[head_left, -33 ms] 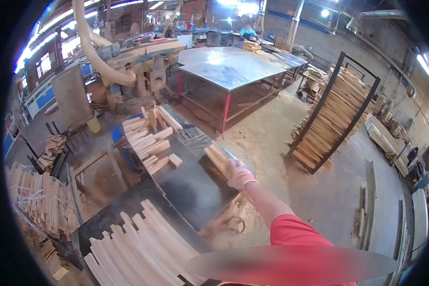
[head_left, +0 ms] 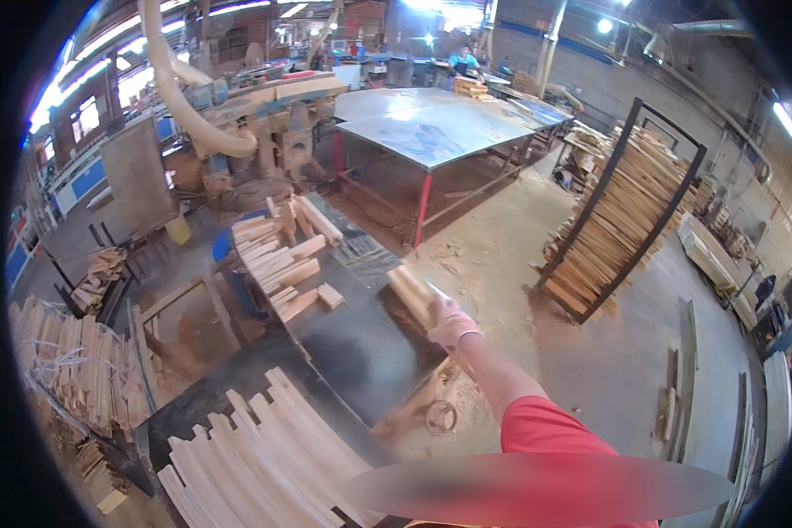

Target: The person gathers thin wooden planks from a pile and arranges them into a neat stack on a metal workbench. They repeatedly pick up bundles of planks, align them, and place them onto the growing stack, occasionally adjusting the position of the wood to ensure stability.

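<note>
Now R hand point(head_left: 454, 326), grip closed on near end of wood pcs point(head_left: 411, 293), blk tabletop's point(head_left: 365, 352) edge

A: Your right hand point(head_left: 454, 326) is at the near end of some wooden pieces point(head_left: 410, 291), along the right edge of the black tabletop point(head_left: 374, 356).

B: Yes, and short wooden blocks point(head_left: 301, 271) lie loosely at its far end, ahead of you.

A: Closer to you, long pale strips point(head_left: 255, 458) lie side by side.

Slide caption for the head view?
Right hand touching a wooden piece at the edge of the dark tabletop, wooden strips nearer the camera.
</note>
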Tool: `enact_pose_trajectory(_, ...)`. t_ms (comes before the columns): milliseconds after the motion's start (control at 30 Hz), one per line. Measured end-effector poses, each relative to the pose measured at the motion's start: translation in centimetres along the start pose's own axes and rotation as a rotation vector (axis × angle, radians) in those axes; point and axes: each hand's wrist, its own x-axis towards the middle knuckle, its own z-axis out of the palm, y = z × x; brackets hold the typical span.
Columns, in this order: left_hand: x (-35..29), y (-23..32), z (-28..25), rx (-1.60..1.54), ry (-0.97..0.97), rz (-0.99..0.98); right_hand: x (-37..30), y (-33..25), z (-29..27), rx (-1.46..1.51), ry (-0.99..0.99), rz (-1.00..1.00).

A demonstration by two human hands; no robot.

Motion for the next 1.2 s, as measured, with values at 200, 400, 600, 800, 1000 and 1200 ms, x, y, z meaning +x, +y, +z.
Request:
enact_pose_trajectory(200, 8.0, 7.1, -4.7, -0.227, 0.112, -0.600, -7.2, -7.8, -4.6, 0.676, -0.233, 0.061)
enact_pose_trajectory(400, 12.5, 12.0, -7.2, -0.227, 0.021, -0.802, -18.6, -16.9, -1.7, 0.798, -0.391, -0.303)
enact_pose_trajectory(600, 12.3, 10.9, -6.4, -0.352, 0.059, -0.910, -25.3, -26.3, 4.1, 0.269, -0.117, -0.884)
enact_pose_trajectory(800, 9.2, 10.6, -7.3, -0.748, 0.175, -0.812, -29.2, -29.8, 6.8, -0.037, -0.449, -0.894)
enact_pose_trajectory(1000, 8.7, 1.2, -1.2, -0.975, 0.156, -0.970, -22.7, -21.1, 5.1, 0.293, -0.249, -0.496)
enact_pose_trajectory(1200, 10.3, -2.7, 2.8, -0.684, -0.107, -0.832, -21.9, -15.1, 11.3, 0.215, -0.504, -0.335)
